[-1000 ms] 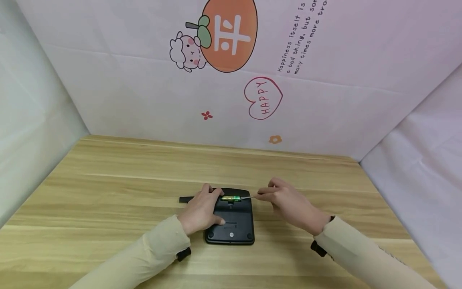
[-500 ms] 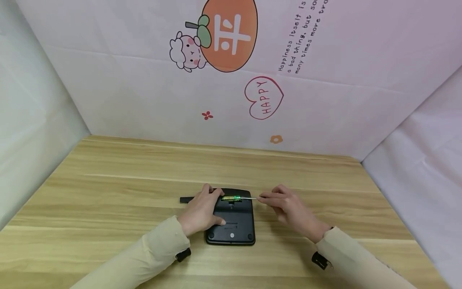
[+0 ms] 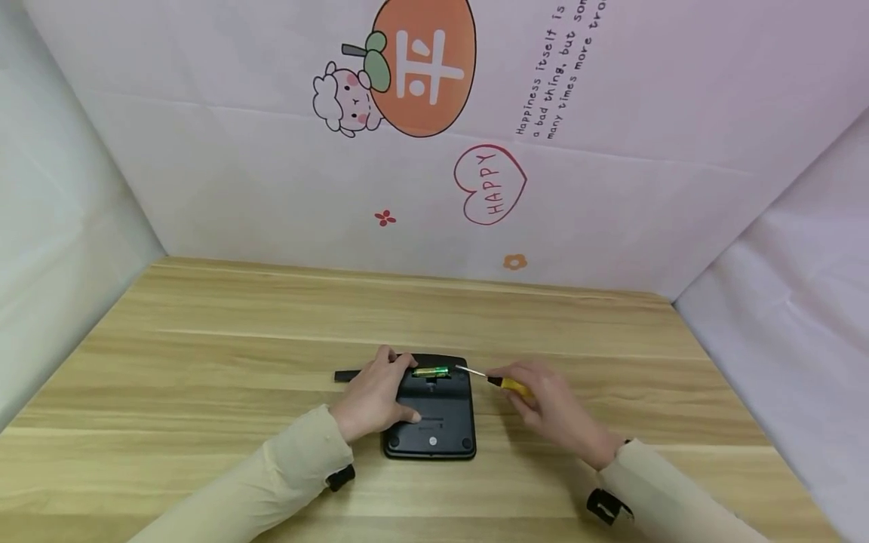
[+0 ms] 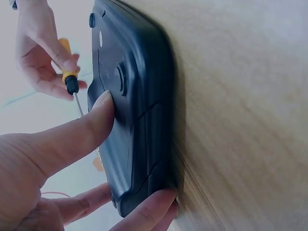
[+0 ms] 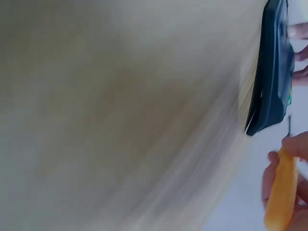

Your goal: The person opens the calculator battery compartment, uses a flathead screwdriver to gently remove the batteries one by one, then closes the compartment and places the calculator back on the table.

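Observation:
A black calculator (image 3: 434,430) lies face down on the wooden table, its rubber feet and slot showing. Near its far edge, a green and gold battery (image 3: 431,372) sits in the open battery compartment. My left hand (image 3: 373,396) grips the calculator's left side, thumb on the back and fingers at the edges, as the left wrist view shows. To the right, my right hand (image 3: 548,400) holds a screwdriver (image 3: 509,385) by its yellow handle. The thin metal shaft points left, its tip close to the battery's right end.
A flat black strip (image 3: 346,375) sticks out left of my left hand, partly hidden by it. The table (image 3: 237,317) ends at a white printed cloth (image 3: 271,188) at the back, with white cloth on both sides.
The screwdriver tip has come off the battery's right end. My right hand has turned, so the yellow handle now shows. The left hand stays on the calculator.

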### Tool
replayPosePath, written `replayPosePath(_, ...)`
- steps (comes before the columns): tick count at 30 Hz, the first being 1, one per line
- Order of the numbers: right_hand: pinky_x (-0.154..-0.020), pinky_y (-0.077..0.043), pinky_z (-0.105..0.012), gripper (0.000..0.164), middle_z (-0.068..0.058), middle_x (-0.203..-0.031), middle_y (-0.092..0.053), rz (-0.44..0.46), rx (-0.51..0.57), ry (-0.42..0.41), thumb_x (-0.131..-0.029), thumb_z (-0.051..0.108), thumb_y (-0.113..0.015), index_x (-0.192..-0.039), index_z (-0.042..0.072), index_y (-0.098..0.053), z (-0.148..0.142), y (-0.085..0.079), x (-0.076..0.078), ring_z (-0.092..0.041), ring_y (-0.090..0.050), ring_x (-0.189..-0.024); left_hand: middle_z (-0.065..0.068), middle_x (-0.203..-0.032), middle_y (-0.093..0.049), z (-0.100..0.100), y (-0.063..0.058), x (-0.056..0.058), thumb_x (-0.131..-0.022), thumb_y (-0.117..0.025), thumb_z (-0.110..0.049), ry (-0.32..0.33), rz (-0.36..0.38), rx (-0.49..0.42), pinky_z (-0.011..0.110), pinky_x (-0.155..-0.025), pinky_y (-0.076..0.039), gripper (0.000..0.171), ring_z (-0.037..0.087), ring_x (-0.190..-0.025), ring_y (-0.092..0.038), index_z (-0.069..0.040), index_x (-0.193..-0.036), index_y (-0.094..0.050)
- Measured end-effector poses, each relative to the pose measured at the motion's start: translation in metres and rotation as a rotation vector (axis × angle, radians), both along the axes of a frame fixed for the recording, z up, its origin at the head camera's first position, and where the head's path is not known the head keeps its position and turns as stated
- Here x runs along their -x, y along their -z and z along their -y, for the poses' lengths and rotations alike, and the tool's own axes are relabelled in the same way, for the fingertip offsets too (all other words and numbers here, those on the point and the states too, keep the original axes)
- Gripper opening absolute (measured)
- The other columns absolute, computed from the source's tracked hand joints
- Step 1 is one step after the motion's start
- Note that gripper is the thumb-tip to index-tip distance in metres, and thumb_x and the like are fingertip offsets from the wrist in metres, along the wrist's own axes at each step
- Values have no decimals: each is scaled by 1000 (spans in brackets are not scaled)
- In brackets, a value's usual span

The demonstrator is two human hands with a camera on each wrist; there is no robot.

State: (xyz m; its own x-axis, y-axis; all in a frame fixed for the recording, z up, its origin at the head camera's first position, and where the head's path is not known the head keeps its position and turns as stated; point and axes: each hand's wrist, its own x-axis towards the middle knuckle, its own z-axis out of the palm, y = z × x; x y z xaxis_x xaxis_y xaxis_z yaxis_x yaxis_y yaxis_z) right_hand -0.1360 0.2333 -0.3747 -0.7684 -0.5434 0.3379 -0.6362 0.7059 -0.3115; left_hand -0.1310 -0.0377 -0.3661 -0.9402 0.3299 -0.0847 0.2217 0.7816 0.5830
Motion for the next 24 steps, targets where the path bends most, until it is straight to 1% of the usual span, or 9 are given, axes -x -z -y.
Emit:
replayPosePath(2,-78,-55,-34,39,-3,-105,-70,34,28,29,-77,-8,-72,-113,7,-68,2,1,-4,-16,-64,-92,17,-123,-46,0,0,0,-72,-85,-23,-5,2,-2,44,-80,-49,68,30,-99,-55,-8,-130,-53)
replayPosePath(5,-71,-55,-28,34,-5,-97,-70,77,60,58,-77,-8,-72,-108,4,-67,5,1,-9,-13,-64,-82,17,-122,-46,0,1,0,-72,-85,-23,-7,3,-9,43,-79,-49,68,28,-96,-54,-8,-130,-54)
replayPosePath(8,-66,-53,-23,31,-4,-91,-70,125,56,95,-75,-8,-72,-104,4,-66,8,0,-13,-10,-62,-75,17,-121,-46,0,1,1,-72,-86,-22,-4,0,-16,43,-78,-49,68,28,-95,-54,-7,-129,-54)
replayPosePath(12,-63,-52,-21,29,-4,-87,-70,178,39,178,-75,-6,-73,-101,4,-66,12,0,-16,-10,-61,-73,16,-121,-46,0,2,1,-71,-86,-22,0,-6,-23,42,-77,-49,68,27,-94,-53,-7,-130,-54)
replayPosePath(18,-57,-48,-19,26,-5,-83,-69,195,-7,302,-76,-1,-74,-100,5,-65,17,-3,-19,-8,-60,-68,16,-121,-46,0,1,0,-71,-86,-22,-1,-5,-26,42,-77,-49,68,27,-93,-54,-7,-129,-54)
replayPosePath(24,-54,-48,-22,22,-7,-80,-68,174,-55,367,-78,5,-75,-97,3,-64,20,-6,-19,-8,-59,-64,16,-122,-46,-1,0,-1,-71,-86,-21,-7,7,-20,42,-78,-49,67,27,-95,-54,-7,-129,-54)
